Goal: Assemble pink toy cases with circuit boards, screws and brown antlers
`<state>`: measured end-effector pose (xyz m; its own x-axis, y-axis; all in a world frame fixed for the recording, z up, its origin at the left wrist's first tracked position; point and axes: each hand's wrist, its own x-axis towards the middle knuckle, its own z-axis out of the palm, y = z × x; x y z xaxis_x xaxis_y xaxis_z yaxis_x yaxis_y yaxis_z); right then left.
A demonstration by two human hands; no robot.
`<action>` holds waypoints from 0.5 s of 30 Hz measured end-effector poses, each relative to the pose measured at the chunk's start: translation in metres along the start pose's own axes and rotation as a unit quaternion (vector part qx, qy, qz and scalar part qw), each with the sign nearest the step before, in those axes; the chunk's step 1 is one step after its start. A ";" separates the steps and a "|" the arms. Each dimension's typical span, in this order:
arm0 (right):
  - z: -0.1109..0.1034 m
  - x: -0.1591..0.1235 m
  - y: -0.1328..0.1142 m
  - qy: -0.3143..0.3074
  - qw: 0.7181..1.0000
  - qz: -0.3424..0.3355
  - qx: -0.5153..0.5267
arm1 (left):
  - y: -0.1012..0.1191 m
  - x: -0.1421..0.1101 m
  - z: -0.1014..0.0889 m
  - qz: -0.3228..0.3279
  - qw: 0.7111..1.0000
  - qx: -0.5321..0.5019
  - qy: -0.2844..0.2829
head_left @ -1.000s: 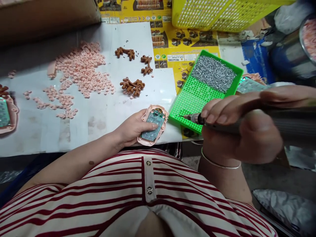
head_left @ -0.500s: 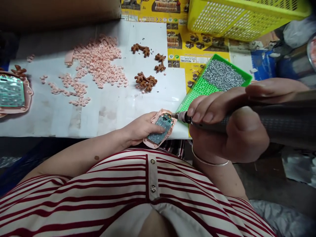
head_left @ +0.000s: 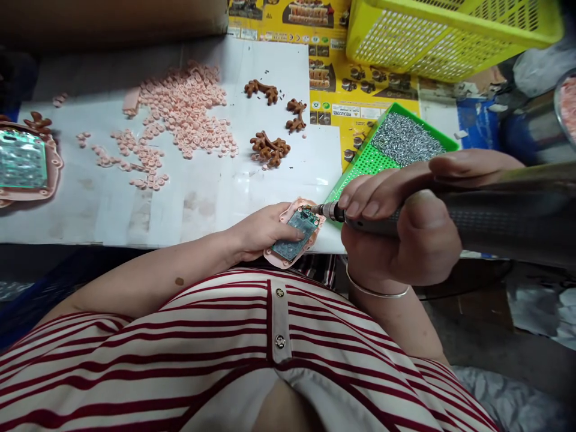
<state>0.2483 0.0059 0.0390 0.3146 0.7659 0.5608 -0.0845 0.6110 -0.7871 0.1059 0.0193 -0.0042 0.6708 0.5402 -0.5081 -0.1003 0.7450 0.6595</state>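
Note:
My left hand point(head_left: 265, 231) grips a pink plastic casing point(head_left: 282, 261) at the table's front edge, thumb pressed on the green circuit board point(head_left: 294, 233) inside it. My right hand point(head_left: 400, 222) is wrapped round a dark electric screwdriver point(head_left: 504, 210) lying almost level. Its bit points left and meets the upper part of the casing, near the board's top edge. Whether a screw sits under the tip is too small to tell. Just behind the screwdriver is a green perforated tray point(head_left: 360, 174) with many silver screws point(head_left: 407, 139), partly hidden by my right hand.
Small pink ring-shaped parts point(head_left: 184, 114) lie heaped on the white table cover point(head_left: 202, 216). Brown antler-shaped pieces point(head_left: 270, 149) lie right of them. Another casing with a board point(head_left: 22, 162) is at the far left. A yellow basket point(head_left: 414, 45) stands at the back right.
The screwdriver's tip has shifted slightly along the top of the casing, and my right hand has moved a little left. My left hand keeps its hold. The whole view has shifted slightly.

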 end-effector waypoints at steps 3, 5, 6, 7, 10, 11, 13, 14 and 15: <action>-0.001 0.002 0.003 -0.023 0.999 -0.033 -0.003 | 0.000 0.000 -0.001 -0.007 1.000 0.002 -0.002; -0.002 0.003 0.004 -0.036 0.999 -0.041 0.002 | 0.000 0.000 -0.001 -0.011 1.000 0.004 -0.003; -0.002 0.003 0.003 -0.036 0.998 -0.042 0.003 | 0.000 0.000 -0.001 -0.011 1.000 0.003 -0.005; -0.003 0.003 0.003 -0.038 0.999 -0.039 0.000 | 0.001 0.001 -0.001 -0.011 1.000 0.002 -0.007; -0.004 0.002 0.002 -0.046 0.998 -0.030 -0.009 | 0.001 0.001 -0.002 -0.009 1.000 -0.006 -0.016; -0.003 0.002 0.002 -0.043 0.999 -0.030 -0.003 | 0.001 0.002 -0.002 -0.009 1.000 -0.008 -0.019; -0.003 0.001 0.002 -0.029 0.999 -0.024 0.012 | 0.001 0.002 -0.002 -0.010 1.000 -0.011 -0.020; -0.002 0.001 0.001 -0.022 0.999 -0.022 0.018 | 0.001 0.002 -0.002 -0.011 1.000 -0.010 -0.017; -0.002 0.001 0.000 -0.015 1.000 -0.019 0.019 | 0.001 0.002 -0.002 -0.013 1.000 -0.009 -0.014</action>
<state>0.2503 0.0063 0.0390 0.2902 0.7467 0.5985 -0.1090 0.6472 -0.7545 0.1053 0.0218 -0.0055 0.6932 0.5101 -0.5093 -0.0958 0.7655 0.6363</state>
